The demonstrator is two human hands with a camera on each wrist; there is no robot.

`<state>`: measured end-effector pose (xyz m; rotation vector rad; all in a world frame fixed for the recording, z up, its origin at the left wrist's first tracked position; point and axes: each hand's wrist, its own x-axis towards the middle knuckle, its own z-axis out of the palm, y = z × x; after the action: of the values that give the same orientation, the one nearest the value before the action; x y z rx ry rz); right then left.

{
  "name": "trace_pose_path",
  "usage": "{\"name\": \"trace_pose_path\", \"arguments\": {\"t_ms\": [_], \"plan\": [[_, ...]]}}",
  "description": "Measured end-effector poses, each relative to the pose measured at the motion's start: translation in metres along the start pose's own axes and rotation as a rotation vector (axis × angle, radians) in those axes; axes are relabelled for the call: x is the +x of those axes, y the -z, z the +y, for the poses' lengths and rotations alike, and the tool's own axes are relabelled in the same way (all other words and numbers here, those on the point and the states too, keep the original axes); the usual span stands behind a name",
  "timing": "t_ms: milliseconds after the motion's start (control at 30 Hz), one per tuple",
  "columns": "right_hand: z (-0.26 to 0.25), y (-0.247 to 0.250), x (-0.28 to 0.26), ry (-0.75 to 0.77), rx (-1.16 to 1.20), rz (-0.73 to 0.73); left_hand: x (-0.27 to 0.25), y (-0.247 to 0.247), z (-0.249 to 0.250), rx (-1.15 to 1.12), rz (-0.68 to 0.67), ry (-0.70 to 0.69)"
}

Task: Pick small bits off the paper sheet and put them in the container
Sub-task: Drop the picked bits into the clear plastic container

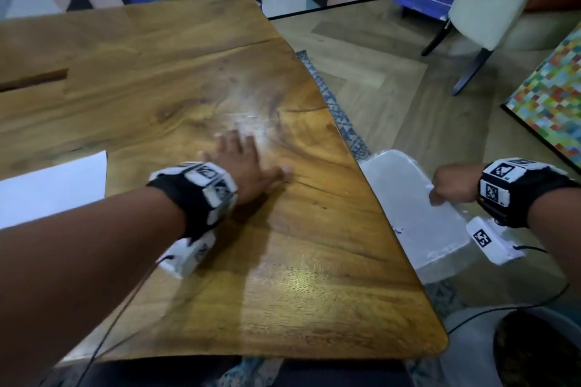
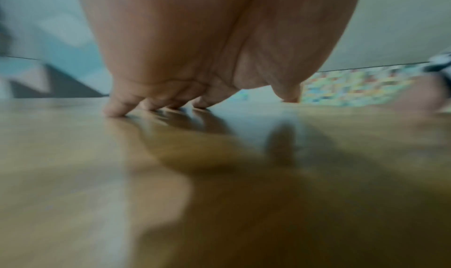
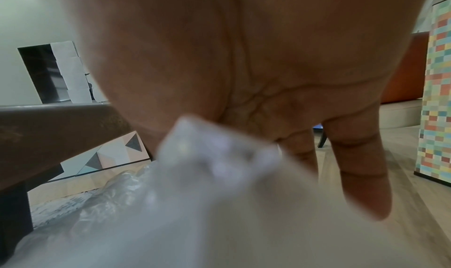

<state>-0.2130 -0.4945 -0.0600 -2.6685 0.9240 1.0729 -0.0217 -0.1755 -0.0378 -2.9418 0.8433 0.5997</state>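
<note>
My left hand (image 1: 251, 154) lies flat on the wooden table (image 1: 314, 276) with its fingers spread; the left wrist view shows the fingertips (image 2: 117, 112) touching the wood. A white paper sheet (image 1: 53, 188) lies at the table's left edge, well left of that hand. My right hand (image 1: 440, 188) pinches the rim of a translucent white plastic bag (image 1: 418, 217) hanging just off the table's right edge. In the right wrist view the crinkled bag (image 3: 195, 204) fills the lower picture. Tiny specks sit at the bag's near rim (image 1: 397, 229). I see no bits on the sheet.
A pale dusty patch (image 1: 251, 116) marks the wood beyond my left fingers. A chair (image 1: 490, 3) and a colourful mosaic panel (image 1: 553, 104) stand on the floor to the right. A dark round object (image 1: 540, 352) sits at bottom right. A slot (image 1: 34, 78) cuts the table at far left.
</note>
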Motion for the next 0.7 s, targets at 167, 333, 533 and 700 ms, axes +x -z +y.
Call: {"name": "trace_pose_path", "arguments": {"t_ms": [167, 333, 533, 700], "plan": [[-0.006, 0.002, -0.006, -0.009, -0.010, -0.004, -0.013, -0.006, 0.113, 0.006, -0.134, -0.285], [-0.016, 0.005, -0.007, 0.014, -0.028, 0.003, -0.049, -0.013, 0.148, 0.048, -0.195, -0.625], [-0.016, 0.004, -0.008, 0.009, -0.029, 0.055, -0.044, 0.006, 0.049, -0.036, 0.020, -0.197], [-0.011, 0.001, -0.009, -0.001, -0.026, 0.056, -0.043, 0.002, -0.033, -0.030, -0.051, 0.132]]}}
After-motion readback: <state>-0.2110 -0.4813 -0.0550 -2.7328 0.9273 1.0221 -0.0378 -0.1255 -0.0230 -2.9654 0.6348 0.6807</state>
